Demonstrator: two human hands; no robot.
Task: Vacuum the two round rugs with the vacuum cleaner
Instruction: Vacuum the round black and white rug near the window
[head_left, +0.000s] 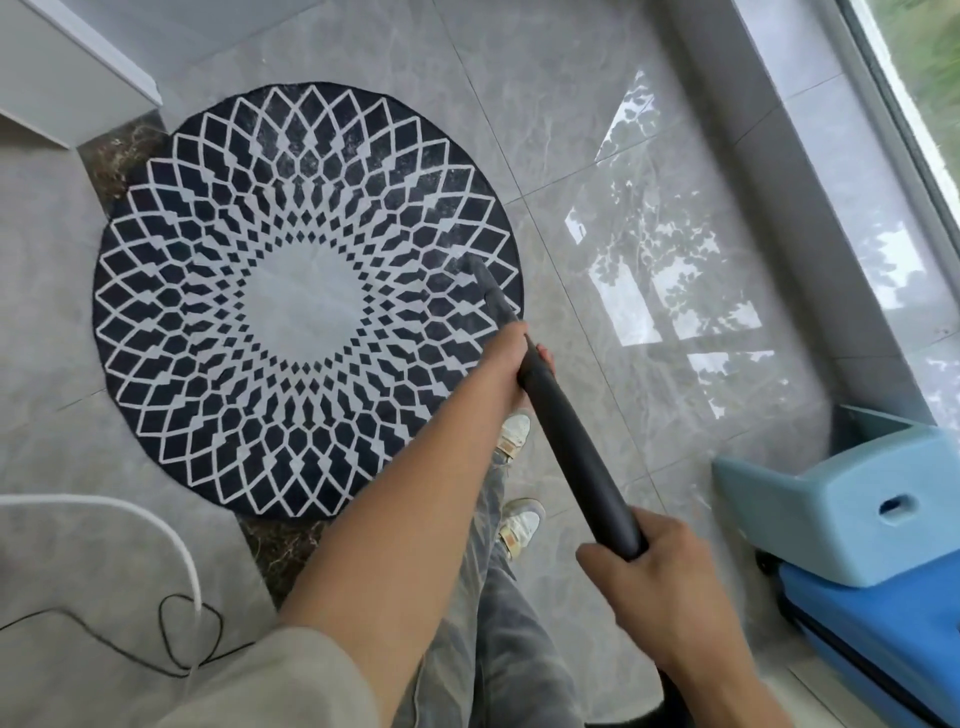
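On round rug (208, 312), wand (571, 457) in left hand (506, 364) and right hand (657, 577).

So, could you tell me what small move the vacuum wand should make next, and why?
Probably sweep the nozzle leftward toward the pale centre of the round rug. Its tip sits on the rug's right side, most of the rug lies to its left, and both the left hand and right hand grip the wand.
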